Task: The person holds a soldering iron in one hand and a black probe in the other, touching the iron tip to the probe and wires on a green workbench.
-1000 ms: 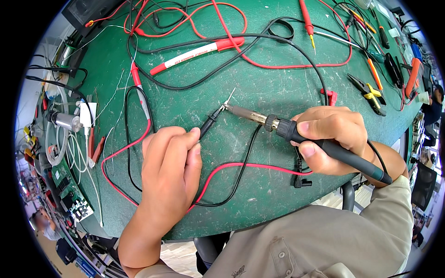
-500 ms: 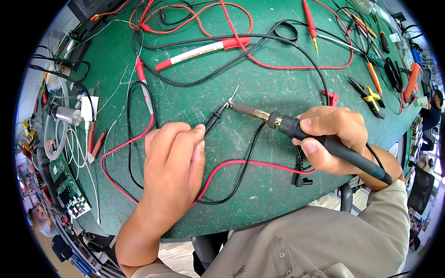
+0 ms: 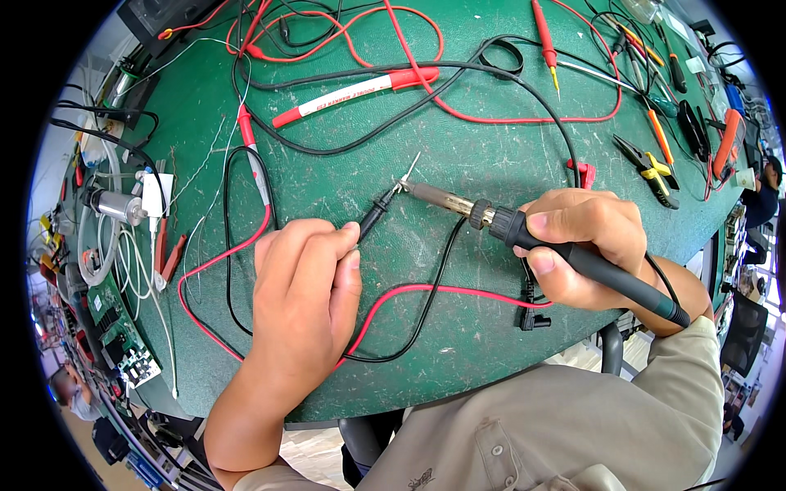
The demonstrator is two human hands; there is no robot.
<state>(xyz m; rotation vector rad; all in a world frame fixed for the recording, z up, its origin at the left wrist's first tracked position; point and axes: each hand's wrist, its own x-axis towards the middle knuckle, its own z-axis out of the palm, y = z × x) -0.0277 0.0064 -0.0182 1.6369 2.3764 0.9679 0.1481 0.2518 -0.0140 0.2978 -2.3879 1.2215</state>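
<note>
Pinched in the fingers of my left hand (image 3: 304, 282) is a black test probe (image 3: 375, 216), its thin metal tip (image 3: 412, 169) pointing up and away from me. My right hand (image 3: 585, 245) grips a soldering iron (image 3: 512, 225) by its dark handle. The iron's tip (image 3: 409, 187) meets the base of the probe's metal tip, where a small shiny blob shows. A red and a black lead (image 3: 426, 311) run across the mat below my hands. Beneath my right hand lies a black plug (image 3: 532, 317), partly hidden.
A red-and-white marker (image 3: 352, 96) lies beyond my hands among looped cables. A red probe (image 3: 547, 45), yellow-handled pliers (image 3: 651, 170) and other tools lie at the right. A circuit board (image 3: 119, 331), a metal cylinder (image 3: 115, 206) and white cables sit at the left on the green mat (image 3: 491, 360).
Almost nothing differs. Both hands, the probe and the iron keep their places, with the whole view shifted very slightly.
</note>
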